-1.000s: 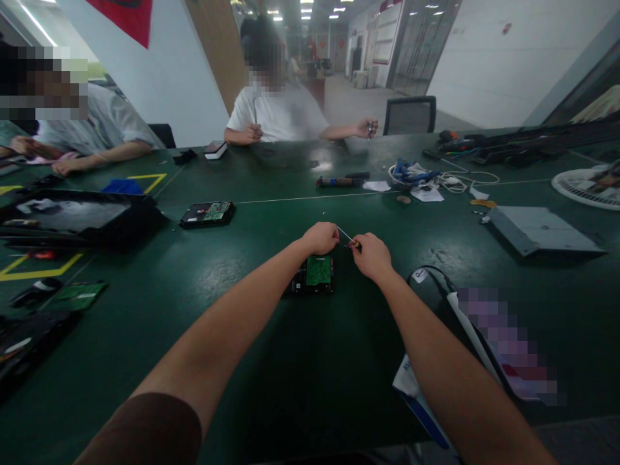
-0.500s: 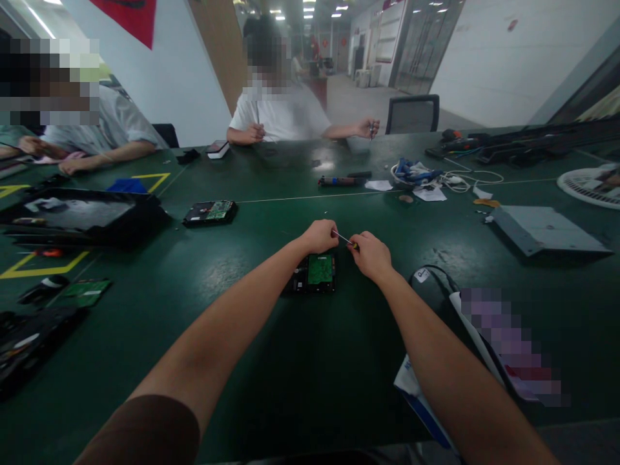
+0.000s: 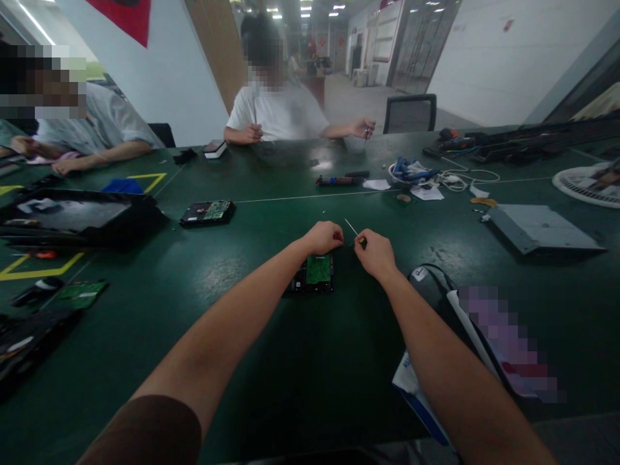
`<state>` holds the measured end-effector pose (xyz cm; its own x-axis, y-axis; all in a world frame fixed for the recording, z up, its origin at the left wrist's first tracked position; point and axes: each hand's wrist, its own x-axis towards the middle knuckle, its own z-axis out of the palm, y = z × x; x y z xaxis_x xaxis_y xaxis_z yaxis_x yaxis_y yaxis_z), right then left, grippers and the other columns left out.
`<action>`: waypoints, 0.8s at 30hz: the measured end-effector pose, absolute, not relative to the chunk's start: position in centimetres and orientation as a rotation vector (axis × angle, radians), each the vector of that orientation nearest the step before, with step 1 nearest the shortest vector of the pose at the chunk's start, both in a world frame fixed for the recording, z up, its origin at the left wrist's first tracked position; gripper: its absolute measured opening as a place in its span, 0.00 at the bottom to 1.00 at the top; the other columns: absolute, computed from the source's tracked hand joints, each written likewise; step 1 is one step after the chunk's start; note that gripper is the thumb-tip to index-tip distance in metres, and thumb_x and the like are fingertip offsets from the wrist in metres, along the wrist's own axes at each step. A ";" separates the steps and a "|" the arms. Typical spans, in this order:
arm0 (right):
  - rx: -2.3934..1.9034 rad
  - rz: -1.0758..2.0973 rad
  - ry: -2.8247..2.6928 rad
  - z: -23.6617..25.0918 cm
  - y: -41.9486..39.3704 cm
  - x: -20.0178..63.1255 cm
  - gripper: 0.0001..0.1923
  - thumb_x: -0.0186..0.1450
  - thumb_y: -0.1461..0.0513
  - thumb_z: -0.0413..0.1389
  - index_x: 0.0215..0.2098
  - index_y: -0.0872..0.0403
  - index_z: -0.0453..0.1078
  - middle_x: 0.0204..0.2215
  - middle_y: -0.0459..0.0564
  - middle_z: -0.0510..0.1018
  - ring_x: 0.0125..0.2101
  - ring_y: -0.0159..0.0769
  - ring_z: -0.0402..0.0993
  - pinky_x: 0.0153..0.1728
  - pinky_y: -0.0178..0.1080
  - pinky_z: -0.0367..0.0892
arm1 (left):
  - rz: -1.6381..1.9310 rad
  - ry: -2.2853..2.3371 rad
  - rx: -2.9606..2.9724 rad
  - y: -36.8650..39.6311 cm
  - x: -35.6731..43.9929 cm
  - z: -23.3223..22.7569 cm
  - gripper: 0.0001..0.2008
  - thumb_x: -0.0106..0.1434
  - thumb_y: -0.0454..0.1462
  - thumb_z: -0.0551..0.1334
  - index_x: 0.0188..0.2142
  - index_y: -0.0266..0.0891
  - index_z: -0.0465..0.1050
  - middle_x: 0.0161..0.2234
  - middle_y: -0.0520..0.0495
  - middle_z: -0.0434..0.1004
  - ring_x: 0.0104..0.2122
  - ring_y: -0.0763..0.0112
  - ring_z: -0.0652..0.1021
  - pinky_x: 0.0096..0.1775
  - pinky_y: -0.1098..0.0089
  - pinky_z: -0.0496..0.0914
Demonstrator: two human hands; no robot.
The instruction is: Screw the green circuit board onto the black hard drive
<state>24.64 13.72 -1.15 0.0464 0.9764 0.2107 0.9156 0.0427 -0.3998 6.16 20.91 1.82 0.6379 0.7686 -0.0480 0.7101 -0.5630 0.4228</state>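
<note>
Over a dark green table, our right hand pinches a small screwdriver, its shaft angled up and away, while our left hand is curled closed just above a hard drive showing its green circuit board.

Person's own body, head view. Two bare forearms enter from the lower edge, reaching out over the green table. Left hand and right hand: no gloves, rings or watch visible. Left upper arm carries a short brown sleeve, plain, no print, hem ending above the elbow. No sleeve shows on the right arm. Fingernails and finer detail too small to tell.
</note>
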 end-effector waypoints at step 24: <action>-1.753 0.167 -1.782 -1.8 13.9 24.8 0.08 0.68 0.60 0.57 0.41 0.53 0.78 0.37 0.51 0.84 0.38 0.42 0.79 0.40 0.40 0.68 | 0.535 1.544 2.527 11.4 0.8 2.8 0.14 0.74 0.42 0.57 0.49 0.38 0.77 0.48 0.40 0.79 0.50 0.55 0.77 0.52 0.56 0.73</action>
<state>24.81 13.90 -1.77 0.0793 0.9376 0.3385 0.8584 0.1085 -0.5014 0.81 11.41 2.85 0.4125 0.8816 0.2294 0.8346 -0.4667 0.2926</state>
